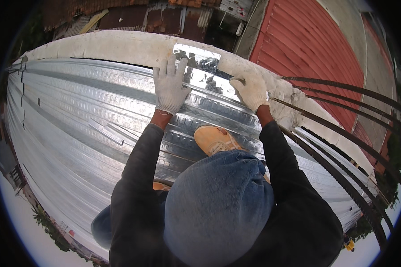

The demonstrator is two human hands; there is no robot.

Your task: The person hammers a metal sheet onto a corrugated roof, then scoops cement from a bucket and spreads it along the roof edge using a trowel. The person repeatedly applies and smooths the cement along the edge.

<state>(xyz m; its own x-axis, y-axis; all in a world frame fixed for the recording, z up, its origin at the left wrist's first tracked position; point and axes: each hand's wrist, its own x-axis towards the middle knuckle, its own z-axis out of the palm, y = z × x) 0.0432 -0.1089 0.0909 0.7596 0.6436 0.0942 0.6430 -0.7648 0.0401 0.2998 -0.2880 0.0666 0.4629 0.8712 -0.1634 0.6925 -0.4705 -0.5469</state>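
Your left hand, in a pale knitted glove, lies over the left part of a shiny sheet-metal piece, its fingers straightened and spread apart, pointing away from you and closed on nothing. Your right hand, gloved alike, is at the right end of that piece, with the thumb held out toward the left and the other fingers partly bent; you cannot tell from this view whether they grip the metal edge or only rest against it. The sheet-metal piece sits ahead of you, between your hands, its far part on the concrete ledge and its near part against the ribbed metal decking. Your tan shoe stands on the decking, just beyond your denim-covered knee. To the left, near your left forearm, a narrow metal strip lies loose across the ribs. On the right, several dark steel reinforcing bars curve out past the ledge. Beyond the ledge are a red corrugated roof and, farther left, rusty roofing sheets.
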